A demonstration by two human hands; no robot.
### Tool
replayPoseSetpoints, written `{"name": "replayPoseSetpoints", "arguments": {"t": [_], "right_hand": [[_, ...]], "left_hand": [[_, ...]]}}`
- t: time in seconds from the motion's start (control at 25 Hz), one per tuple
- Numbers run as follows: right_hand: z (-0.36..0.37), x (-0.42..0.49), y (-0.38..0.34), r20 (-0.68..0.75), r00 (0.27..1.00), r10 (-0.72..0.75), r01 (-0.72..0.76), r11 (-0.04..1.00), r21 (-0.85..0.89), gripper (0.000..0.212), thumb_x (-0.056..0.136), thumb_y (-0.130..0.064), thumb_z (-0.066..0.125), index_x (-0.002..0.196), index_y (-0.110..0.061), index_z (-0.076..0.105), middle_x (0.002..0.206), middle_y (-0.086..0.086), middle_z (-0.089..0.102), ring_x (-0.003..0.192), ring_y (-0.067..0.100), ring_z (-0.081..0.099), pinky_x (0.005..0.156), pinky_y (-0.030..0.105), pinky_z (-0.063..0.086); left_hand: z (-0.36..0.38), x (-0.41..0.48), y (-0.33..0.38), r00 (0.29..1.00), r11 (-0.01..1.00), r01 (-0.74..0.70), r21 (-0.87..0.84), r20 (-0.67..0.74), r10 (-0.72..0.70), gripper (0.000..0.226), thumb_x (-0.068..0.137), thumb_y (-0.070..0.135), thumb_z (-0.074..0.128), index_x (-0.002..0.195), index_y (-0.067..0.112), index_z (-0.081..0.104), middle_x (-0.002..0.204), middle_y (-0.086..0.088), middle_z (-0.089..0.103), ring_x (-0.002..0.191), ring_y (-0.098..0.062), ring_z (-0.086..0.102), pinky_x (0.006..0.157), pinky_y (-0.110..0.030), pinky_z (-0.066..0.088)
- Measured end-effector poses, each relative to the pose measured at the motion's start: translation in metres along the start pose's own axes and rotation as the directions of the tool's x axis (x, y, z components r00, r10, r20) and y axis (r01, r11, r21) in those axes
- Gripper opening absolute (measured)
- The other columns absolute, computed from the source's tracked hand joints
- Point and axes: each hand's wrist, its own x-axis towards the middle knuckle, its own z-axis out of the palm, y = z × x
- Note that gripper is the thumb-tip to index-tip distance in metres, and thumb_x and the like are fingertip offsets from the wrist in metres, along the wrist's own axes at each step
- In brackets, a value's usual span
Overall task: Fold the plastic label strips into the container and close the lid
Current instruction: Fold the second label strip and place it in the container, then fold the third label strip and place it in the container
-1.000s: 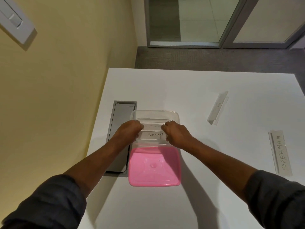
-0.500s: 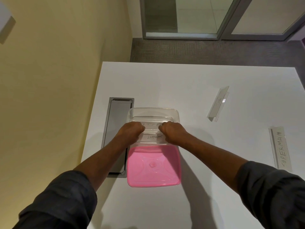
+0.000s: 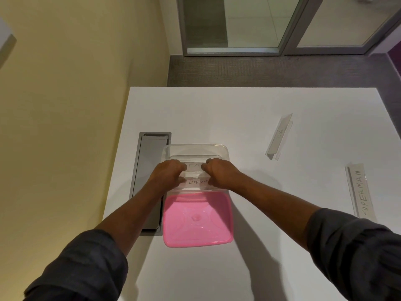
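A clear plastic container [image 3: 196,148] stands on the white table [image 3: 238,109], with its pink lid [image 3: 196,220] lying flat just in front of it. Inside the container lie label strips; one reads ELEPHANT [image 3: 197,182], another [image 3: 194,166] lies behind it with partly hidden letters. My left hand [image 3: 168,173] and my right hand [image 3: 219,172] are both inside the container, fingers curled down on the ends of the strips. Two more strips lie on the table to the right: a folded clear one [image 3: 278,136] and a flat one reading SUPERMAN [image 3: 360,191].
A grey cable hatch [image 3: 148,170] is set into the table left of the container. A yellow wall runs along the table's left edge. Beyond the far edge are grey carpet and a glass door [image 3: 234,25].
My hands stay on the strips in the container, shifted only slightly. The view has tilted a little.
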Motion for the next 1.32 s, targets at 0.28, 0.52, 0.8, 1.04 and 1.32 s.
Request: {"name": "replayPoseSetpoints", "arguments": {"t": [0.28,0.52,0.8,1.04,1.32], "right_hand": [[-0.022,-0.046,0.009,-0.211,0.976,0.059,-0.016,0.98,0.2,0.03,0.094,-0.022,0.077,0.121,-0.012,0.07,0.116,0.008,0.071,0.104,0.032,0.069,0.077,0.043,0.059],[-0.024,-0.133,0.057,-0.301,0.928,0.219,-0.096,0.922,0.375,0.031,0.098,-0.025,0.072,0.127,-0.013,0.069,0.118,0.008,0.071,0.108,0.03,0.067,0.087,0.046,0.058],[-0.007,-0.249,0.144,-0.218,0.84,0.497,-0.301,0.76,0.576,0.03,0.096,-0.028,0.074,0.124,-0.02,0.072,0.122,0.001,0.073,0.107,0.022,0.069,0.092,0.044,0.058],[0.007,-0.345,0.224,-0.139,0.671,0.729,-0.417,0.525,0.742,0.019,0.092,-0.021,0.078,0.11,-0.021,0.077,0.108,-0.003,0.077,0.093,0.016,0.072,0.084,0.04,0.063],[0.047,-0.404,0.295,0.025,0.409,0.912,-0.463,0.184,0.867,0.037,0.088,-0.018,0.084,0.122,-0.013,0.071,0.115,0.004,0.073,0.102,0.023,0.069,0.08,0.033,0.06]], "left_hand": [[-0.026,-0.001,0.067,0.964,0.97,-0.052,-0.239,-0.267,-0.014,0.013,0.098,0.026,0.068,0.1,0.022,0.08,0.088,0.007,0.079,0.079,-0.014,0.069,0.067,-0.033,0.055],[-0.023,0.013,0.148,0.956,0.911,-0.037,-0.411,-0.279,-0.087,0.014,0.096,0.022,0.069,0.103,0.022,0.081,0.085,0.008,0.08,0.075,-0.009,0.071,0.074,-0.036,0.06],[0.001,0.038,0.289,0.973,0.682,0.113,-0.723,-0.057,-0.222,0.013,0.091,0.02,0.07,0.093,0.024,0.083,0.08,0.008,0.08,0.078,-0.009,0.076,0.083,-0.033,0.062],[0.049,0.052,0.413,0.949,0.496,0.301,-0.815,0.206,-0.238,0.012,0.086,0.021,0.07,0.082,0.023,0.082,0.081,0.008,0.08,0.075,-0.009,0.075,0.082,-0.036,0.064],[0.094,0.087,0.528,0.906,0.343,0.413,-0.844,0.342,-0.249,0.007,0.086,0.013,0.074,0.091,0.012,0.08,0.084,-0.004,0.079,0.056,-0.005,0.069,0.053,-0.02,0.054]]}}
